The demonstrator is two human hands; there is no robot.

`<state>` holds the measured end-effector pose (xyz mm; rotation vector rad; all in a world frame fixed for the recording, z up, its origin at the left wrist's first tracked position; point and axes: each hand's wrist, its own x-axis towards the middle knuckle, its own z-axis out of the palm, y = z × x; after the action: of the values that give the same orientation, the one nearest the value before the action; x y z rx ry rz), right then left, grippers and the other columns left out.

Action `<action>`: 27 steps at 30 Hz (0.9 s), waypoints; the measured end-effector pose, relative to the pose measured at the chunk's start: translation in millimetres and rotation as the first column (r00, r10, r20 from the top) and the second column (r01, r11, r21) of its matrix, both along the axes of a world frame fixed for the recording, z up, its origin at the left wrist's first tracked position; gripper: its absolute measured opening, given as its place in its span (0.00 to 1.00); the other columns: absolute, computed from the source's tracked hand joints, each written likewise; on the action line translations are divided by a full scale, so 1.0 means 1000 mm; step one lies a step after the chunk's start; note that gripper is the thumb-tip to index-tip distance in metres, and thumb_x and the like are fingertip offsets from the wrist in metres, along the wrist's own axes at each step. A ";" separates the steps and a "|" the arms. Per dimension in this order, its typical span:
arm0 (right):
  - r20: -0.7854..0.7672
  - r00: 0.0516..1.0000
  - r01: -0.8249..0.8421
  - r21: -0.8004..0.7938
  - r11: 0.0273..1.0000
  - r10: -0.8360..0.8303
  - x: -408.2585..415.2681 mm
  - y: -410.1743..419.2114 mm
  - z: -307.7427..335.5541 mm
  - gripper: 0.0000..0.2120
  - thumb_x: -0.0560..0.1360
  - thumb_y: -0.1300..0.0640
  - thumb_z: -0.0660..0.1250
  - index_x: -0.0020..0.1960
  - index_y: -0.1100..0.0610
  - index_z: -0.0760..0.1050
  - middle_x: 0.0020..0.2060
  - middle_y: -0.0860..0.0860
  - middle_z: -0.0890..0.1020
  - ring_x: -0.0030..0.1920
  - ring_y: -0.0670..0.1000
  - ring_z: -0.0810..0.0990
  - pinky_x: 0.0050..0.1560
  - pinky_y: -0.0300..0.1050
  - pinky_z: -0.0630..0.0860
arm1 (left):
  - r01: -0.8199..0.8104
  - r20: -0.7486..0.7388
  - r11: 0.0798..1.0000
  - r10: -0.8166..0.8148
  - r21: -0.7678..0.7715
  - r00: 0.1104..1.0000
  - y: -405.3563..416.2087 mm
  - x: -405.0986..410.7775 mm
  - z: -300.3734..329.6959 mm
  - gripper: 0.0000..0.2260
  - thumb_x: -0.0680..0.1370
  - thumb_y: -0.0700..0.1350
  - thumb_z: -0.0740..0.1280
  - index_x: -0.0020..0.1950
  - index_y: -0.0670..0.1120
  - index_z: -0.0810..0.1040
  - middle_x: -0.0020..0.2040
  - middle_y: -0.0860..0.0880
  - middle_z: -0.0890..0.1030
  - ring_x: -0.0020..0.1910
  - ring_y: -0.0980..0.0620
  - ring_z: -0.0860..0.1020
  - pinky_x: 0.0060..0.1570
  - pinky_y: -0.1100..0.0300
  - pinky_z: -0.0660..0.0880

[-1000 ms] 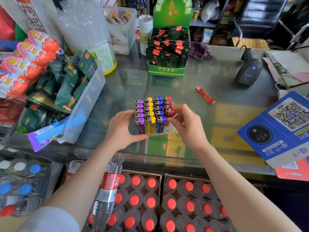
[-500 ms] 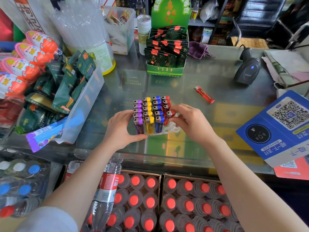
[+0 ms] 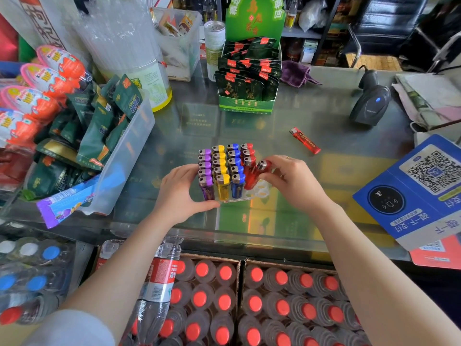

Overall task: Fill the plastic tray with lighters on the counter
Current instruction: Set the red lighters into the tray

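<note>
A clear plastic tray [image 3: 259, 193] stands on the glass counter, holding upright rows of purple, yellow, blue and red lighters [image 3: 225, 168]. My left hand [image 3: 178, 193] grips the tray's left front side, thumb along its front edge. My right hand [image 3: 291, 181] pinches a red lighter [image 3: 253, 177], tilted, its base over the empty slots at the tray's right front corner. Another red lighter [image 3: 304, 140] lies flat on the counter to the right, apart from both hands.
A clear bin of snack packets [image 3: 124, 156] stands to the left, a green display box [image 3: 245, 103] behind, a barcode scanner [image 3: 369, 106] at right rear, and a blue QR sign [image 3: 414, 191] at right. Bottle crates sit below the counter's front edge.
My right hand has drawn back slightly to the right, and the red lighter it pinches now leans more, its top tilted away from the row. My left hand has stayed on the tray.
</note>
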<state>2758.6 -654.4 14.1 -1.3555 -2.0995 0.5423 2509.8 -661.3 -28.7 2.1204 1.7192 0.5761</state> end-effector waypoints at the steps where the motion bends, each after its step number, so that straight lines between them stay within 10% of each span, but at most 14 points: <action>1: 0.033 0.999 -0.016 0.016 1.000 0.015 0.001 0.000 0.002 0.08 0.73 0.57 0.67 0.48 0.62 0.75 0.38 0.54 0.78 0.36 0.54 0.74 0.39 0.49 0.73 | 0.001 0.002 1.000 -0.001 0.000 1.000 0.000 0.000 0.001 0.39 0.57 0.71 0.63 0.63 0.51 0.72 0.63 0.52 0.73 0.64 0.48 0.68 0.62 0.49 0.63; 7: 0.291 0.956 0.009 0.065 0.998 -0.027 -0.017 -0.006 0.002 0.08 0.75 0.54 0.63 0.49 0.58 0.74 0.44 0.54 0.80 0.41 0.61 0.79 0.39 0.54 0.77 | 0.010 0.004 1.000 -0.010 0.012 1.000 -0.001 -0.001 0.000 0.38 0.58 0.71 0.63 0.62 0.51 0.73 0.62 0.51 0.74 0.63 0.48 0.68 0.61 0.48 0.63; 11: 0.013 0.985 0.174 -0.106 0.979 -0.173 -0.021 -0.010 -0.004 0.04 0.72 0.58 0.68 0.44 0.59 0.77 0.38 0.53 0.83 0.37 0.56 0.80 0.40 0.51 0.78 | 0.001 0.004 1.000 -0.001 0.004 1.000 -0.001 -0.001 0.000 0.38 0.58 0.71 0.63 0.62 0.51 0.72 0.62 0.52 0.74 0.63 0.48 0.68 0.62 0.48 0.63; 16: 0.147 0.973 0.181 -0.002 0.983 -0.179 0.004 -0.008 -0.021 0.07 0.73 0.56 0.68 0.47 0.58 0.77 0.40 0.51 0.80 0.43 0.56 0.78 0.40 0.51 0.78 | -0.002 -0.004 1.000 0.002 -0.015 1.000 -0.002 0.000 0.003 0.38 0.57 0.71 0.62 0.62 0.52 0.72 0.63 0.52 0.73 0.64 0.49 0.67 0.63 0.50 0.61; 27: 0.343 0.741 0.641 -0.101 0.761 -0.578 0.025 0.053 -0.045 0.24 0.79 0.59 0.54 0.72 0.61 0.52 0.73 0.58 0.59 0.73 0.59 0.55 0.70 0.55 0.55 | 0.009 0.014 1.000 -0.009 0.003 1.000 0.001 -0.002 -0.001 0.37 0.57 0.70 0.64 0.62 0.52 0.72 0.62 0.52 0.74 0.63 0.49 0.68 0.61 0.52 0.62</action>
<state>2783.9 -601.7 -30.9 -2.2510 -1.6614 0.2925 2507.9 -660.7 -29.3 2.1193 1.7017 0.5903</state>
